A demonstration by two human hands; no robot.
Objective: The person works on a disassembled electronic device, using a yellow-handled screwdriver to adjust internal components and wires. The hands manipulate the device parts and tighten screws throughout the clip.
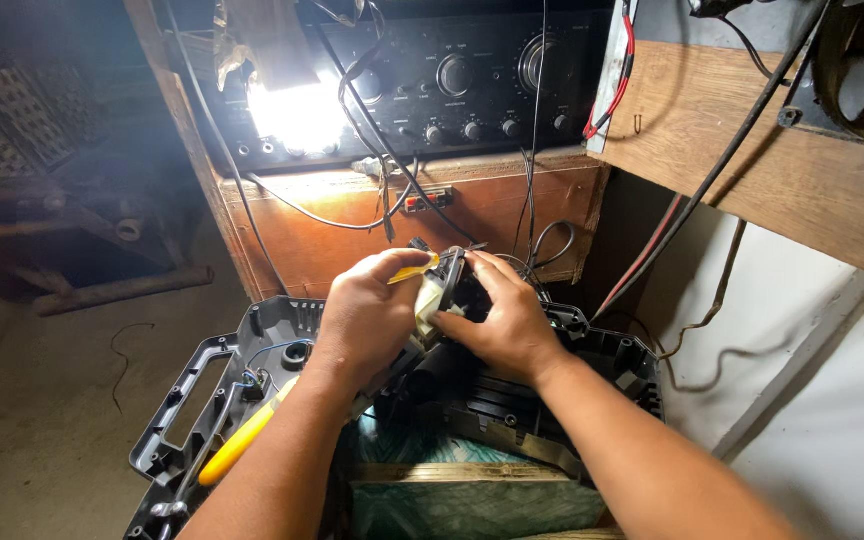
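Note:
My left hand point(367, 315) and my right hand point(502, 320) meet over a small part point(442, 290) with a dark frame, a pale yellowish body and thin wires. Both hands grip it, the left from the left side, the right from the right with the fingers curled over its top. Below the hands lies an open grey plastic casing point(237, 375) with ribs, a handle cut-out and wires inside. A yellow-handled tool point(242, 440) rests on the casing under my left forearm.
A black amplifier with knobs point(472, 70) sits on a wooden box point(472, 215) straight ahead, beside a glaring lamp point(297, 115). Black and red cables point(652, 240) hang down. A wooden shelf point(772, 170) juts out at right; a white wall panel point(832, 400) lies below it. Logs point(122, 290) lie at left.

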